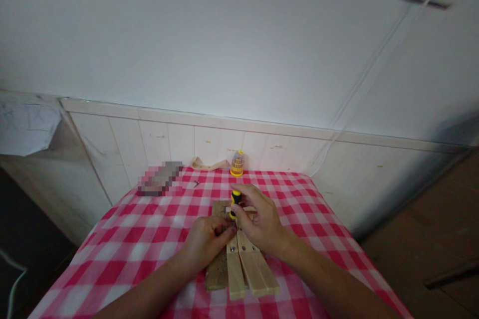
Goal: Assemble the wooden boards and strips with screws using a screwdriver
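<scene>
My right hand (258,209) is closed around a short black and yellow screwdriver (235,202), which stands upright over the wooden pieces. At the foot of the screwdriver, the thumb and fingers of my left hand (209,240) pinch together; what lies between them is too small to make out. Several pale wooden slats (250,271) fan out toward me, with dark screw heads (243,248) set in them. Beneath and to the left of the slats lies a darker, worn board (217,273) with small holes.
A red and white checked cloth (149,254) covers the table. Near the wall stand a clear yellow-based bit case (237,163) and a curved pale wooden piece (209,164). A small metal item (196,183) and a blurred-out flat object (160,179) lie at the back left.
</scene>
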The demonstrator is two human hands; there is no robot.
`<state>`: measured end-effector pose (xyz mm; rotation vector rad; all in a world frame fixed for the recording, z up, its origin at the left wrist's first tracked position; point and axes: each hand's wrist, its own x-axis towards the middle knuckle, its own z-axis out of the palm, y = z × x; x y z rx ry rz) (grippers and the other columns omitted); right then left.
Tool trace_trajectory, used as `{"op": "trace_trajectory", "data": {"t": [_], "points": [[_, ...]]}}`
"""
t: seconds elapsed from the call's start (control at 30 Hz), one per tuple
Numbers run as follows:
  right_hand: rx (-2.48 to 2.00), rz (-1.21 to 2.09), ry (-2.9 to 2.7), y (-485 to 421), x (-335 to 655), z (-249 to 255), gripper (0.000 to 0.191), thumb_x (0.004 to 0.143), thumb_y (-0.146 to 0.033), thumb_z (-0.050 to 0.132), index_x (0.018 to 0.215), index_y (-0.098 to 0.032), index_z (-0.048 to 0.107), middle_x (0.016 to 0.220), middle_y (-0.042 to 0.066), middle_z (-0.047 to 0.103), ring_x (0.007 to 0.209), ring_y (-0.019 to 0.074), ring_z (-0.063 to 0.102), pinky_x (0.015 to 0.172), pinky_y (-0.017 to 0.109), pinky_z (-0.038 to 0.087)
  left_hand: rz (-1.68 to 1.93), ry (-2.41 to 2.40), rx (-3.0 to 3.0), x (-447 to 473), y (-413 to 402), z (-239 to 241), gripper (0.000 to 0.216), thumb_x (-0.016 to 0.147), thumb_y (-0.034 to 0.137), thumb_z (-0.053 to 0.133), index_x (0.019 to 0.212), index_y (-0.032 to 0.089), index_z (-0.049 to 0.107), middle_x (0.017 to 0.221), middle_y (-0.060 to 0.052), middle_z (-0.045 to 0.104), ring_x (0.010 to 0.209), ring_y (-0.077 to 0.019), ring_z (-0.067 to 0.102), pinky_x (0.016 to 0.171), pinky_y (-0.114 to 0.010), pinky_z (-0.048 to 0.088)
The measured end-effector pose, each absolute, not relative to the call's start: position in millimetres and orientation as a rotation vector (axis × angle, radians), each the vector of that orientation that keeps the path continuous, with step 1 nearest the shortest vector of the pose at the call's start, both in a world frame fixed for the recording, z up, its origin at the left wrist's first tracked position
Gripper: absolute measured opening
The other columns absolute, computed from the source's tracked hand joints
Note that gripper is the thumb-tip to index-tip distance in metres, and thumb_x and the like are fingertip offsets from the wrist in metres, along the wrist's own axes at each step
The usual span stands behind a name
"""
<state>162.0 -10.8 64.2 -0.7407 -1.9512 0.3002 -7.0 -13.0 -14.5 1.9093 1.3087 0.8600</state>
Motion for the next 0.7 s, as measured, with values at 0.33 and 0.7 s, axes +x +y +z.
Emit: {"op": "trace_trajectory", "data": {"t": [0.33, 0.7], "points": [[-0.787, 0.295, -1.884, -6.1, 161.2, 57.4, 0.029, 0.087, -0.015, 0.063, 0.114, -0.023, 0.057, 0.095, 0.004, 0.064, 0.080, 0.0176, 0.066, 0.069, 0.030, 0.058, 0.851, 1.330, 1.875, -4.9, -13.7, -12.1, 0.035, 0.088, 0.043, 0.055, 0.078, 0.018, 0.077, 0.055, 0.002, 0.057, 0.050, -0.0108, 0.045, 0.050, -0.023, 0.024], [-0.828, 0.332, -1.854, -4.7, 159.5, 55.9, 0.026, 0.085, -0.022, 0.070, 0.108, -0.024, 0.056, 0.091, 0.003, 0.063, 0.076, 0.0171, 0.064, 0.067, 0.029, 0.057, 0.872, 1.323, 1.889, -6.6, -14.0, -14.1, 0.034, 0.088, 0.043, 0.056, 0.079, 0.018, 0.077, 0.054, 0.003, 0.057, 0.050, -0.0108, 0.044, 0.051, -0.023, 0.025]]}}
